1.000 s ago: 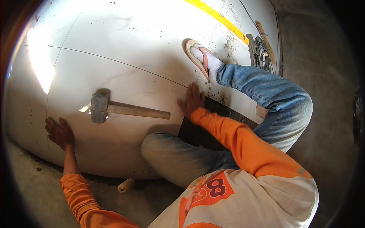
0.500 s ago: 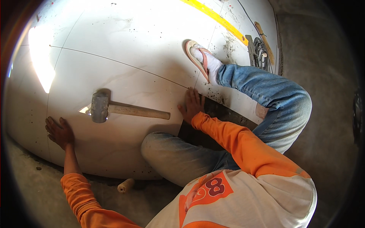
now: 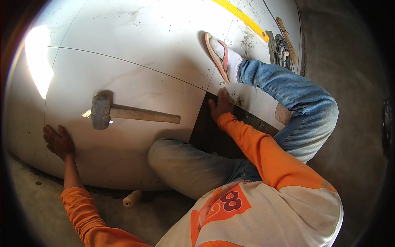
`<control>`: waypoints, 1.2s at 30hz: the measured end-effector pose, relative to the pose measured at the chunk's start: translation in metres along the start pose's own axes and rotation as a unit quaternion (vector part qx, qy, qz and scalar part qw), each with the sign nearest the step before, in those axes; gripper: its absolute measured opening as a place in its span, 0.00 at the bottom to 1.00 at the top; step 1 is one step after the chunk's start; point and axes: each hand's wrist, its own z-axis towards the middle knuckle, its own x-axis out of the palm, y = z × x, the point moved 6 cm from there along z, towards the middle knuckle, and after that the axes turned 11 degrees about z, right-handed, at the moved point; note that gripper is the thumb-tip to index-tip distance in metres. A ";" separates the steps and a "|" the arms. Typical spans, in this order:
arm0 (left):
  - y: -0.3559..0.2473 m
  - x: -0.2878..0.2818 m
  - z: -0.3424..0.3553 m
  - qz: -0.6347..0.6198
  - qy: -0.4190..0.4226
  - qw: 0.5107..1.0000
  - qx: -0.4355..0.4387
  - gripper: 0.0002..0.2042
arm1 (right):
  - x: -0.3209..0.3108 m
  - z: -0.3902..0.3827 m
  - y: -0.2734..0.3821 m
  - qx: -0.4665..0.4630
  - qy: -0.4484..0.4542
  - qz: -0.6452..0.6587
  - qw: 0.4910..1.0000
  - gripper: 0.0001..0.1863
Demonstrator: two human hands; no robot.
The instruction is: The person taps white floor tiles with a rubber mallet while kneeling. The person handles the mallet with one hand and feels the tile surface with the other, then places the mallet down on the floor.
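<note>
A mallet (image 3: 135,114) lies on a white floor tile (image 3: 123,152). Left of the mallet, the left hand (image 3: 59,142) rests flat, fingers fanned, gripping nothing; right of it, the right hand (image 3: 222,106), loosely spread, holding nothing, is over a dark gap (image 3: 210,131) (contact unclear). Uneven pressure could shift the tile. A printed patch (image 3: 231,201) marks the shirt (image 3: 284,218).

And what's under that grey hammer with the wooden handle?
A shiny white floor tile shows all around the hammer; the patch right beneath is covered, so I can't see it.
</note>
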 end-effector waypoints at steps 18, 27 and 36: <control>-0.001 -0.004 0.001 -0.014 0.002 1.000 -0.009 0.32 | -0.011 -0.024 0.047 -0.149 -0.077 0.097 0.981 0.35; -0.001 -0.006 0.002 -0.010 0.003 1.000 -0.011 0.32 | -0.012 -0.025 0.053 -0.167 -0.073 0.044 0.982 0.34; -0.002 -0.009 0.002 -0.016 0.015 1.000 -0.014 0.32 | -0.004 -0.018 0.075 -0.176 -0.050 0.048 0.982 0.32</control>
